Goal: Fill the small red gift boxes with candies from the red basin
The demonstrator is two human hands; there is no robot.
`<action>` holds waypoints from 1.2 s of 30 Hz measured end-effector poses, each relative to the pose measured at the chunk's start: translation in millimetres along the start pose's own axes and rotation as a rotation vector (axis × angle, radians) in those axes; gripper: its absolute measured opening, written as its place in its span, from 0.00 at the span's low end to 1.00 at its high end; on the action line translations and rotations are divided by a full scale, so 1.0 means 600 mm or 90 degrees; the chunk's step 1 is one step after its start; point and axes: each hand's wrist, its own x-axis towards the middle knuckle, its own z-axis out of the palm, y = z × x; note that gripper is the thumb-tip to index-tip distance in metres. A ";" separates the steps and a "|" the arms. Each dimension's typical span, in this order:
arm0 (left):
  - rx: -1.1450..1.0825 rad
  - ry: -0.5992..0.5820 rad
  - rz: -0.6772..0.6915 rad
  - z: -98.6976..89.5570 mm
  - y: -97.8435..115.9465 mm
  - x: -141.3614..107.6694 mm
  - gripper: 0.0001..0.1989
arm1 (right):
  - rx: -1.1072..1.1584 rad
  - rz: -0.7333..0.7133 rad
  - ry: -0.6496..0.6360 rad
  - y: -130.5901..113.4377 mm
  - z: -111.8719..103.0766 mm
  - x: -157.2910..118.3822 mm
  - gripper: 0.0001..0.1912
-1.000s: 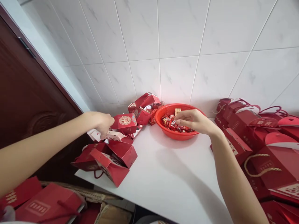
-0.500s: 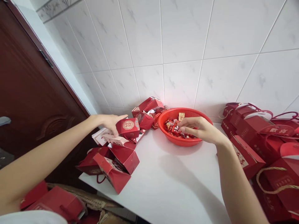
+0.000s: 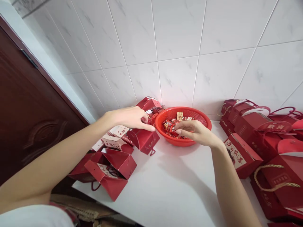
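Here, at centre frame, the left hand arches palm-down over a red gift box, thumb stretched along its top edge, though whether the hidden fingers grip it I can't tell. Just right of it, the red plastic basket sits mouth-up on the white table, its raised rim seemingly penning in the loose wrapped candies within easy reach. And the right hand comes in from the lower right, wrist bent, thumb and fingertips nearly together over those candies, any pinch unclear.
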 end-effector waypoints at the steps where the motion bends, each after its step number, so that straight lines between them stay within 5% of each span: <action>1: 0.006 -0.030 0.031 0.004 0.026 0.005 0.31 | -0.008 -0.009 -0.013 -0.002 0.001 -0.001 0.19; 5: 0.041 -0.052 0.120 0.038 0.108 0.039 0.32 | -0.068 0.000 -0.098 -0.009 -0.003 -0.009 0.20; 10: 0.061 -0.053 0.191 0.097 0.147 0.083 0.32 | -0.089 0.103 -0.209 0.019 -0.012 -0.015 0.23; 14: 0.009 -0.058 0.170 0.136 0.146 0.096 0.32 | -0.004 0.218 -0.285 0.048 -0.005 -0.007 0.23; 21: -0.113 0.005 0.152 0.185 0.115 0.074 0.31 | 0.039 0.251 -0.306 0.051 0.012 0.008 0.28; 31: -0.219 0.036 0.223 0.198 0.092 0.054 0.19 | 0.017 0.271 -0.308 0.045 0.012 0.006 0.28; 36: -0.182 0.010 0.187 0.200 0.100 0.042 0.19 | -0.047 0.216 -0.272 0.039 0.017 0.006 0.17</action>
